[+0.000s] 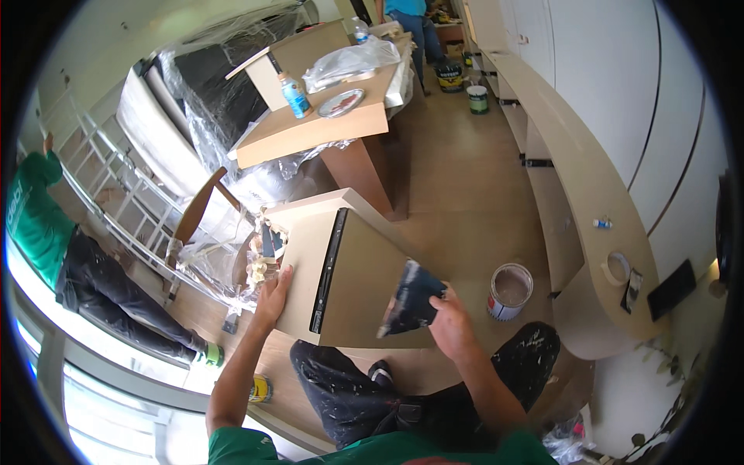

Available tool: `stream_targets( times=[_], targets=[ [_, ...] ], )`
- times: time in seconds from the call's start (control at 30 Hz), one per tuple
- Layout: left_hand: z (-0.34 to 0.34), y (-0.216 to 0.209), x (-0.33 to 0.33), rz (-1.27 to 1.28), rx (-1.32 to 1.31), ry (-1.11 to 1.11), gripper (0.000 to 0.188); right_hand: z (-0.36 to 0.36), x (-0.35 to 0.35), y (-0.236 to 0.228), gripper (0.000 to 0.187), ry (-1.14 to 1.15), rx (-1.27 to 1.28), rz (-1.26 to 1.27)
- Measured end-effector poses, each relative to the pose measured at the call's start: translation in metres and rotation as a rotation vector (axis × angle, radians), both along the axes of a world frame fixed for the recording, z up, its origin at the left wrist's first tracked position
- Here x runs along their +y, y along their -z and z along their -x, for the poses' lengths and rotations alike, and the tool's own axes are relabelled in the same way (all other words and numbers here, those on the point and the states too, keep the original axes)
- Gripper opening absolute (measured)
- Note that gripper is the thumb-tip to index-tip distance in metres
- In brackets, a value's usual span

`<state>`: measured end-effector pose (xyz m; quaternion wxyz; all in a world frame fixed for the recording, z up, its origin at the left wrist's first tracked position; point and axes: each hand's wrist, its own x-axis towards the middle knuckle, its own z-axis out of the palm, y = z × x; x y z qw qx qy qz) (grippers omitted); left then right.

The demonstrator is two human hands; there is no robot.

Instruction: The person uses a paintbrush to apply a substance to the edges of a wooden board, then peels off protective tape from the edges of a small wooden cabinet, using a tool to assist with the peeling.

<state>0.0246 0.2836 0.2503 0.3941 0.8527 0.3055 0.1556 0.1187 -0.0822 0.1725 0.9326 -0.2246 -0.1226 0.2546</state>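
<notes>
A beige box-like furniture piece (pixel 364 287), perhaps a drawer, stands before my knees with a black slide rail (pixel 329 271) along its side. My left hand (pixel 273 298) lies against its left edge, fingers stretched out and holding nothing. Above the right part of the piece, my right hand (pixel 452 319) pinches a dark blue sheet of sandpaper (pixel 415 301) with worn, pale edges. Whether the sheet touches the surface, I cannot tell. Beside my left hand is a heap of crumpled scraps (pixel 262 260) with a dark piece among them.
An open paint can (pixel 510 293) stands right of the piece. Ahead is a table (pixel 310 136) with a blue-labelled bottle (pixel 295 99) and a plate (pixel 341 102). A long curved counter (pixel 573 147) runs along the right. A person in green (pixel 39 209) stands left by a ladder (pixel 116 186).
</notes>
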Motion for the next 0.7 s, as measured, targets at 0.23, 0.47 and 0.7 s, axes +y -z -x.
stream_targets(
  times=[0.23,0.47,0.7],
  targets=[
    [-0.006,-0.022,0.000,-0.301,0.048,0.061,0.085,-0.043,-0.073,-0.011,0.028,0.222,-0.227,0.294],
    [-0.037,-0.044,-0.035,-0.197,0.097,0.263,0.082,-0.069,-0.112,-0.054,0.029,0.316,-0.316,0.318],
    [-0.060,-0.033,-0.039,-0.249,0.105,0.326,0.088,-0.103,-0.136,-0.111,0.026,0.352,-0.443,0.517]
  ],
)
